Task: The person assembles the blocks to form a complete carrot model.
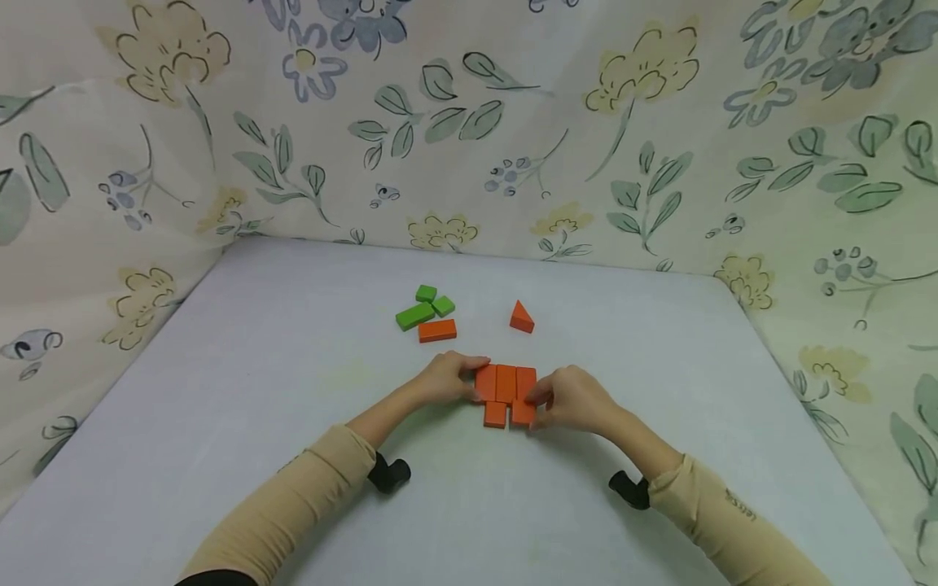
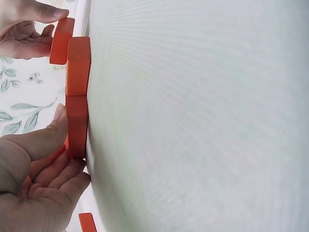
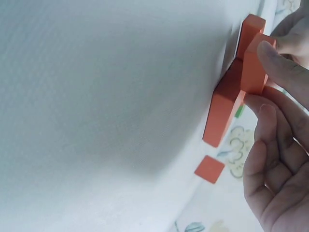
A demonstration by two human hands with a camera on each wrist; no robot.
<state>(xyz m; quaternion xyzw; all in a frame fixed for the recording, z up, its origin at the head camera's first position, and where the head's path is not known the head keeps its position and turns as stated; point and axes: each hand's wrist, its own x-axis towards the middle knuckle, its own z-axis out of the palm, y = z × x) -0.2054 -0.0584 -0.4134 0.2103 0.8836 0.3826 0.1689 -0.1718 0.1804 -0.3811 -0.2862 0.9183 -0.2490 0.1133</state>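
Several orange wooden blocks form a compact group on the white table. Its upper row has a left block (image 1: 486,382), a middle block (image 1: 506,382) and a right block (image 1: 526,381), side by side. Below them sits a small lower-left block (image 1: 495,414). My left hand (image 1: 443,377) holds the left block at its outer side, thumb and fingers spread around it. Between thumb and fingers my right hand (image 1: 575,399) pinches the lower-right block (image 3: 254,65), below the row's right end. In the left wrist view that pinched block (image 2: 62,41) appears tilted, overlapping its neighbour.
Behind the group lie an orange rectangular block (image 1: 437,330), a long green block (image 1: 415,316) and two small green blocks (image 1: 427,293). An orange triangular block (image 1: 522,317) stands farther right. Floral cloth (image 1: 469,179) hangs beyond the white table (image 1: 293,325).
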